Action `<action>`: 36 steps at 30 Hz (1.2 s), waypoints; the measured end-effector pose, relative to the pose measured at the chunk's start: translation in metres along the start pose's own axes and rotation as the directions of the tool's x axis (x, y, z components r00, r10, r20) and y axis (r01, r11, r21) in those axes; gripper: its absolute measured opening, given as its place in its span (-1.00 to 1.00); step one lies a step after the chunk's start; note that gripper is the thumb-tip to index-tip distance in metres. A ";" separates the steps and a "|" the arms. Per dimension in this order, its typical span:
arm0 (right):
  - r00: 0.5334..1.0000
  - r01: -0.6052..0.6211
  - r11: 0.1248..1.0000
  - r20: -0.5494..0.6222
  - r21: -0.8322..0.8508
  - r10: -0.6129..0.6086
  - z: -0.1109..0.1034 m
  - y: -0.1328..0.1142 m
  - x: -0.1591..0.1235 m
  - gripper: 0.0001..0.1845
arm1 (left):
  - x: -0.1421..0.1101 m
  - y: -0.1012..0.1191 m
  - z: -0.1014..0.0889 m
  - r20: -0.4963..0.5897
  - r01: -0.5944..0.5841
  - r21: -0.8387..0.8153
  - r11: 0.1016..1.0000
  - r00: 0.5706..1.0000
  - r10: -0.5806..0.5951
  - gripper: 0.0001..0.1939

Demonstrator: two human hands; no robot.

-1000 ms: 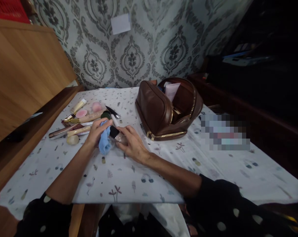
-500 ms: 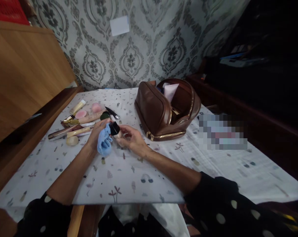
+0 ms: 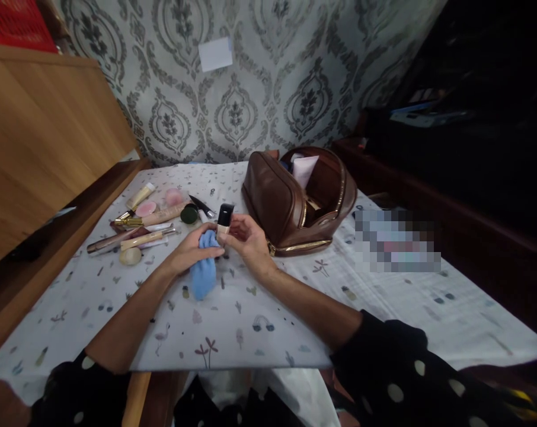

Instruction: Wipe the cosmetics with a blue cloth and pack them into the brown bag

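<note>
My left hand (image 3: 192, 246) is closed on a light blue cloth (image 3: 204, 276), which hangs down below the fingers. Between finger and thumb, my right hand (image 3: 253, 243) holds a small foundation bottle (image 3: 224, 220) with a black cap and a beige body. The bottle is upright, and the cloth touches or nearly touches its lower part. Part of its body is hidden by the cloth and fingers. To the left lie several cosmetics, among them a pink sponge (image 3: 173, 197), a dark green round item (image 3: 189, 214), a beige tube (image 3: 141, 194) and a beige sponge (image 3: 130, 255).
Right of my hands stands an open brown leather bag (image 3: 277, 190) with a pale pink tube (image 3: 304, 171) inside. A blurred-out item (image 3: 397, 242) lies at the table's right side. A wooden cabinet (image 3: 50, 112) borders the left; a patterned wall rises behind.
My right hand has turned the foundation bottle from tilted to upright and moved slightly right and up. My left hand, with the cloth, has followed to the right.
</note>
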State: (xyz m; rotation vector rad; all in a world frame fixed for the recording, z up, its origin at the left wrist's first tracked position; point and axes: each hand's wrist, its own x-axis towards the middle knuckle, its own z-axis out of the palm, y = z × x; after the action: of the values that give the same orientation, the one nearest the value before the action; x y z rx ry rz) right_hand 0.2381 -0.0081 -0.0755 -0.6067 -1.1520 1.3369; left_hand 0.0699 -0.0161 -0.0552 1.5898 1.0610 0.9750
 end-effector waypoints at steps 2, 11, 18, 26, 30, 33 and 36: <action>1.000 0.012 1.000 -0.012 -0.027 -0.012 0.000 -0.001 0.000 -0.46 | -0.001 0.001 0.000 0.015 -0.004 0.024 1.000 1.000 0.004 -0.51; 0.999 0.026 0.999 0.047 -0.021 -0.025 -0.001 -0.027 0.001 -0.61 | -0.007 0.001 0.002 0.068 0.142 -0.339 0.930 0.990 -0.126 -0.60; 0.993 0.010 0.998 0.119 -0.061 -0.002 -0.004 -0.041 0.000 -0.63 | -0.008 0.004 0.010 0.165 0.169 -0.505 0.847 0.981 -0.098 -0.46; 0.995 0.083 0.804 0.095 -0.588 -0.033 -0.022 -0.075 -0.011 -0.36 | -0.014 0.020 0.027 -0.061 -0.027 -0.074 0.997 0.998 0.023 -0.59; 0.997 0.060 0.672 0.077 -0.738 -0.005 -0.036 -0.108 -0.014 -0.31 | -0.013 0.044 0.046 -0.093 -0.082 0.112 0.990 0.991 0.093 -0.63; 0.996 0.090 0.602 0.079 -0.793 -0.045 -0.044 -0.134 -0.013 -0.33 | -0.006 0.061 0.062 -0.091 -0.157 0.189 0.969 0.980 0.176 -0.67; 0.993 0.114 0.592 0.097 -0.798 -0.060 -0.052 -0.163 -0.011 -0.44 | 0.006 0.076 0.079 -0.097 -0.213 0.192 0.958 0.967 0.234 -0.67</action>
State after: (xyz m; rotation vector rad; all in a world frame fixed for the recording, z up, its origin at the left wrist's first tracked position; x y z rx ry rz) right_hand 0.3560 -0.0379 0.0457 -1.1470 -1.8271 0.6727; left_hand 0.1595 -0.0452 0.0011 1.8506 1.0923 1.1646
